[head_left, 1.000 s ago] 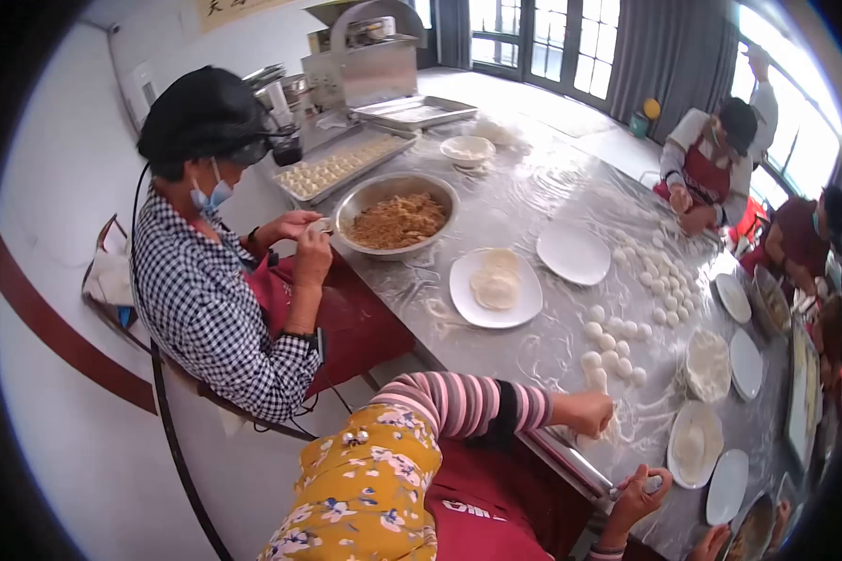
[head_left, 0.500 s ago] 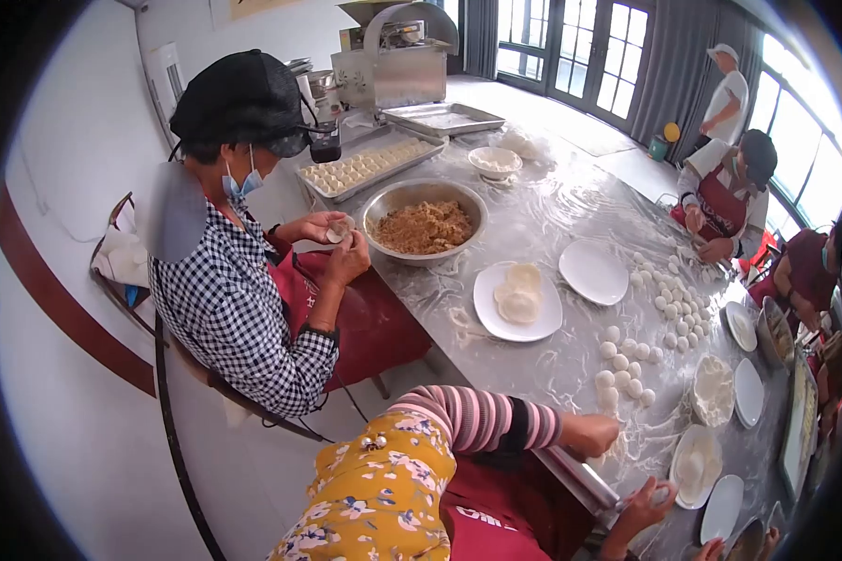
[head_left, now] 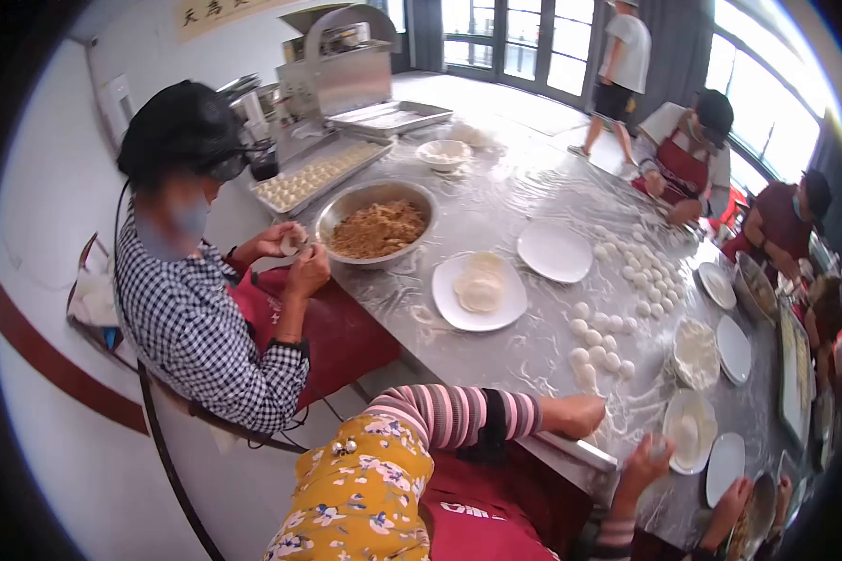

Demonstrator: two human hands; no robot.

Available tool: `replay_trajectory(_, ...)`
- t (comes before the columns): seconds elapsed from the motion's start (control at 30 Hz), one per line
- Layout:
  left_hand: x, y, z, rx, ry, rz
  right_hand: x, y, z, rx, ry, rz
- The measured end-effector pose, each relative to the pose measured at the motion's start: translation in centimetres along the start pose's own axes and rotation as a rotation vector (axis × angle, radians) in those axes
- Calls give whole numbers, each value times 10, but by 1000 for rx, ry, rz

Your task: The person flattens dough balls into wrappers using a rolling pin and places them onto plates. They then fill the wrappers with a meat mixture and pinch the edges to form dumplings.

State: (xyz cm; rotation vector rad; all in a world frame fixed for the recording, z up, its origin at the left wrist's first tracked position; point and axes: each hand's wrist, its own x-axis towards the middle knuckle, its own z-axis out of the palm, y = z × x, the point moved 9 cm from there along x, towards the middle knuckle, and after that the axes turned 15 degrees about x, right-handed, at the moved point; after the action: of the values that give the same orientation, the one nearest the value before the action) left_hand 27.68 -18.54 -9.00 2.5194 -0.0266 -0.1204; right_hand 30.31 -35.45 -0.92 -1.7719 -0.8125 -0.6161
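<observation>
- Left hand [head_left: 580,413] out at the end of a striped sleeve [head_left: 458,416], forearm near level, reaching over the near edge of the steel table [head_left: 533,196].
- Knuckles up, fingers folded under in a loose fist resting on the floured top; cannot tell whether anything sits inside.
- Right hand [head_left: 642,465] lower down, wrist bent upward, fingers curled snug round a small pale thing [head_left: 660,447], too blurred to name.
- Dough balls [head_left: 597,351] clustered just beyond the left hand, apart from it.
- Plate [head_left: 713,421] carrying 1 flat dough round [head_left: 688,435], just past the right hand.
- Farther up the table, a bowl [head_left: 323,229] of brown filling [head_left: 376,229].
- Beside it, a co-worker in a checked shirt [head_left: 196,327], 2 hands together at chest height.
</observation>
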Motion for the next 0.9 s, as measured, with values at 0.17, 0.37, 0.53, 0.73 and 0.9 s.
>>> replay_trajectory(0.17, 0, 18, -15, 92, -13, 50, 17, 9, 13, 198, -5, 238)
replay_trajectory(0.37, -19, 5, -8, -67, -47, 88, -21, 2, -19, 54, 43, 113)
replay_trajectory(0.53, 3, 15, -12, 88, -24, 117, 27, -5, 15, 8, 59, 18)
replay_trajectory(0.73, -18, -3, -16, -51, -86, -6, -25, -2, -26, 142, 32, 259)
replay_trajectory(0.9, -5, 19, -15, 48, -151, 62, 33, -16, 9, 57, 102, -104)
